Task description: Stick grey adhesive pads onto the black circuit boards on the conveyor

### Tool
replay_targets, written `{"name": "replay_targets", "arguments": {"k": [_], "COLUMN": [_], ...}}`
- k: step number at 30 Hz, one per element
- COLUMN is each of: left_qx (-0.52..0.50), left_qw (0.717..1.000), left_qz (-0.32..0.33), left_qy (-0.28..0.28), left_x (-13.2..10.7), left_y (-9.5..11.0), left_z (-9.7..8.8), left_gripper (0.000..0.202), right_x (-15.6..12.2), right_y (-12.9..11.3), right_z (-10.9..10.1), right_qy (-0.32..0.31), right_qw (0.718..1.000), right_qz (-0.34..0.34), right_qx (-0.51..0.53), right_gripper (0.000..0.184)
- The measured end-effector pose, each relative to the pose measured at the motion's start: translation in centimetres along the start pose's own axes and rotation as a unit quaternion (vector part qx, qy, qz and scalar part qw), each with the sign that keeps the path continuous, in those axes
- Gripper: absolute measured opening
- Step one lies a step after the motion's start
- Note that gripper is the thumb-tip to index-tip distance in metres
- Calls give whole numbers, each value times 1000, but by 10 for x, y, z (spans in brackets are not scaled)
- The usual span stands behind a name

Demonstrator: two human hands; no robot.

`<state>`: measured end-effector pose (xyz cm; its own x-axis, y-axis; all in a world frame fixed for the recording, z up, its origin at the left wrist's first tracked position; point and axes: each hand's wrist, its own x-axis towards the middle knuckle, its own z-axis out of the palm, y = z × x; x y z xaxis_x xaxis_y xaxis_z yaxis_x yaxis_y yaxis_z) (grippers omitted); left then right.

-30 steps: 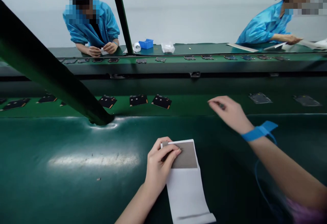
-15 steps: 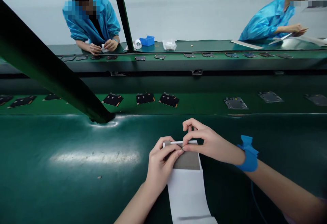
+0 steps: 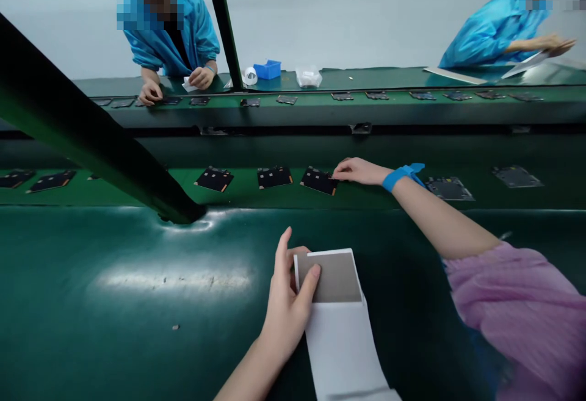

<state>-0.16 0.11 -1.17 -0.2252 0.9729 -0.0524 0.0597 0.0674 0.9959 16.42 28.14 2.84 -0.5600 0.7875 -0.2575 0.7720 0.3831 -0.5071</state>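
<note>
Toward three o'clock the right hand (image 3: 359, 171), grip unclear, meets a circuit board (image 3: 317, 182); at six the left hand (image 3: 286, 310) clasps white paper (image 3: 339, 337).

Worktop (image 3: 91, 358): smooth, glossy, scuffed at the highlight | white strip (image 3: 341, 346): paper-like, smooth | grey sheet (image 3: 339, 278): matt, even | black board (image 3: 317, 181): mostly matt | pink sleeve (image 3: 517, 297): thin cloth, creased | blue box (image 3: 268, 70): plastic-looking | wall (image 3: 366, 16): smooth, matt | blue jacket (image 3: 485, 28): cloth, slight sheen
</note>
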Motion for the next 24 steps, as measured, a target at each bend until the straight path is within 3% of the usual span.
{"name": "replay_targets", "arguments": {"k": [5,11,24], "left_qx": [-72,-60,-33], "left_qw": [997,997,999], "left_qz": [-40,-39,-10], "left_qy": [11,11,0], "left_x": [1,2,1], "left_y": [1,0,0], "left_z": [4,5,5], "left_gripper": [65,62,59], "right_x": [3,2,-13], "right_y": [14,22,25], "right_z": [2,3,-1], "right_qy": [-7,3,63], "right_qw": [1000,1000,991], "right_qz": [23,24,120], "right_qx": [15,0,-17], "right_gripper": [31,30,21]}}
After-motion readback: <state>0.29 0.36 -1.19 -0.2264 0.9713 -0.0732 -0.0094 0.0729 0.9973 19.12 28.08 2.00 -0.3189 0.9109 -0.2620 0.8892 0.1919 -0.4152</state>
